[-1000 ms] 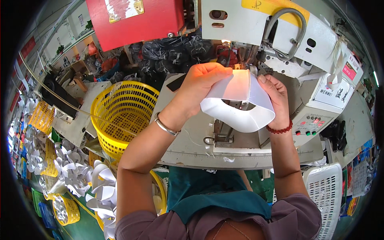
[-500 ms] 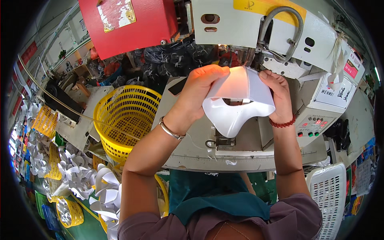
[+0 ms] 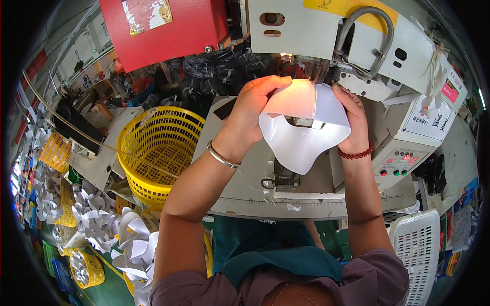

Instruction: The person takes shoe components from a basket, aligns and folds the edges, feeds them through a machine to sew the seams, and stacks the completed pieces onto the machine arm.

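White curved piece [image 3: 301,135], thin and stiff-looking, bent into a wide loop, held up over the grey machine table [image 3: 245,178] just in front of the sewing machine head [image 3: 357,46]. A lamp glow lights its upper left part orange. Through the loop's opening I see a small grey machine part.

My left hand [image 3: 255,109] grips the piece at its 10 o'clock edge: fingers curled over the top rim, thumb hidden beneath, so closed on it, not spread. Wrist bent forward, a silver bangle [image 3: 222,157] round it, forearm rising from 7 o'clock.

My right hand [image 3: 354,120] holds the 3 o'clock edge: fingers laid flat along the outside of the loop, pressed to it; the thumb I cannot see. Red bead bracelet [image 3: 354,153] at the wrist, forearm coming up nearly straight from 5 o'clock.

Both arms raised, elbows low, hands at about the same height with the loop between them.

Outward: a control panel with small buttons [image 3: 395,171] at 3 o'clock of the right wrist. Yellow basket [image 3: 158,148] at 9 o'clock, just beside the table. Red box [image 3: 163,30] at 11 o'clock above. Heap of white cut pieces [image 3: 117,239] at 8 o'clock on the floor. White plastic crate [image 3: 416,250] at 4 o'clock.
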{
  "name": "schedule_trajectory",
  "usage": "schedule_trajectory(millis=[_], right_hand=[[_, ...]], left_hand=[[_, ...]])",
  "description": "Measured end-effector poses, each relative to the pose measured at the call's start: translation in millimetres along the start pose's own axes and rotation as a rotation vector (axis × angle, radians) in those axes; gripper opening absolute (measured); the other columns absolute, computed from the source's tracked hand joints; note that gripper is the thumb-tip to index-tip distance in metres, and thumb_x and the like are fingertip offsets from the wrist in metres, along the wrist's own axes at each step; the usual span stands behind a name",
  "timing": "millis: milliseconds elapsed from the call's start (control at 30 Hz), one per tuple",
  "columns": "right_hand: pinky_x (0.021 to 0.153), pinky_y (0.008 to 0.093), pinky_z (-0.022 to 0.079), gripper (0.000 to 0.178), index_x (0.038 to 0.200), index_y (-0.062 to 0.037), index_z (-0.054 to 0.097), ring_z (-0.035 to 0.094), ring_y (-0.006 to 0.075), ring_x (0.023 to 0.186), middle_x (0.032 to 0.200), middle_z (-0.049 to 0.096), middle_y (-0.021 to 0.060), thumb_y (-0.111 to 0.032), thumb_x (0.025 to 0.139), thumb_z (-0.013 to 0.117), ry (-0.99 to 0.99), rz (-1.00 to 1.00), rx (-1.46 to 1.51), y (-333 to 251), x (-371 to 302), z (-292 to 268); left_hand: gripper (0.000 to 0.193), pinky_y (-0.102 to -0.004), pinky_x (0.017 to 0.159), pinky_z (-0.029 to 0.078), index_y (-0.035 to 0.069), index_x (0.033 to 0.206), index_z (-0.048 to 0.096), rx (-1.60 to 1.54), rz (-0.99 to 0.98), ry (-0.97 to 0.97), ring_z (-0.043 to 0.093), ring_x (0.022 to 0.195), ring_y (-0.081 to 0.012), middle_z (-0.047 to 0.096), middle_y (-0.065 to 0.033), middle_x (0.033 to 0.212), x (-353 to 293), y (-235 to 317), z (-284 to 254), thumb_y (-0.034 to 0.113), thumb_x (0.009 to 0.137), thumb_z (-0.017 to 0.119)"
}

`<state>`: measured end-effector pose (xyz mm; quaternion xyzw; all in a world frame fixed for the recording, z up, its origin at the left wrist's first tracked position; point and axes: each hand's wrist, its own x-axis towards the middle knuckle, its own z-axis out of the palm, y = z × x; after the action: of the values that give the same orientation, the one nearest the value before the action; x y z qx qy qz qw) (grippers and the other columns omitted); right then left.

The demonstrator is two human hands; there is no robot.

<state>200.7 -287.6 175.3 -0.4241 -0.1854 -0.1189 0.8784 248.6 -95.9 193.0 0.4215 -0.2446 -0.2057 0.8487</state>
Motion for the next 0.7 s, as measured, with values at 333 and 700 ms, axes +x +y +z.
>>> schedule_trajectory(millis=[333,700], right_hand=[[0.054,0.0209,0.048,0.015,0.091,-0.0013,0.065,0.06,0.0088,0.061,0.078,0.066,0.0049,-0.011,0.089,0.054,-0.045,0.183,0.165,0.8,8.1,-8.1],[0.06,0.0252,0.055,0.016,0.098,0.0011,0.059,0.065,0.0155,0.067,0.085,0.066,0.0108,-0.011,0.091,0.051,-0.049,0.158,0.191,4.3,12.2,-17.0]], left_hand=[[0.017,-0.0205,0.039,0.029,0.002,0.078,0.061,-0.11,-0.041,-0.042,0.038,0.043,-0.0059,0.052,0.0003,0.059,5.8,-4.7,-8.6,0.014,0.087,0.054],[0.016,-0.0189,0.039,0.029,0.002,0.082,0.062,-0.076,-0.019,-0.037,0.039,0.044,-0.0047,0.053,0.0007,0.061,4.3,-5.9,-7.7,0.015,0.088,0.053]])
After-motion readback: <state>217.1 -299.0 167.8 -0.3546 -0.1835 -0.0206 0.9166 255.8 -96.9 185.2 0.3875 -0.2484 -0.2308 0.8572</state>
